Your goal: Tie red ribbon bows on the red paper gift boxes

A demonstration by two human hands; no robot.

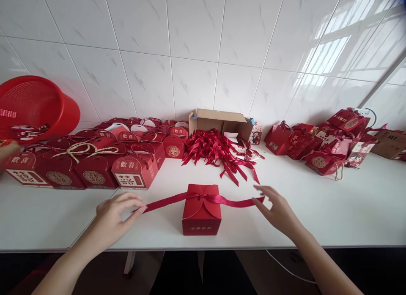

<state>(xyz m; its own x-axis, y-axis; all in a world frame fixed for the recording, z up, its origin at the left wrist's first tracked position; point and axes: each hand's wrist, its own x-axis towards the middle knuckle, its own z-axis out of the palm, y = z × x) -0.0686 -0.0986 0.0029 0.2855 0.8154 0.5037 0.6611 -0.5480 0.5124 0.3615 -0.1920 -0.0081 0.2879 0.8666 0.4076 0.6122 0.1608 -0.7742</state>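
Note:
A red gift box (201, 221) with overlapping rounded top flaps stands upright near the table's front edge. A dark red satin ribbon (171, 199) is threaded through its top and crossed in a knot, with both tails stretched sideways. My left hand (122, 212) pinches the left tail near its end, thumb against fingertips. On the other side, my right hand (277, 208) has the right tail's end between thumb and fingers, its index finger lifted away. That right tail sags slightly. Neither hand touches the box.
Rows of red boxes (131, 170) with cord handles fill the left. A pile of ribbons (209, 145) spills from a cardboard box (218, 114). More red boxes (320, 143) are heaped right. A red basket (68, 109) lies tipped at left, near another person's blurred hand (9, 153).

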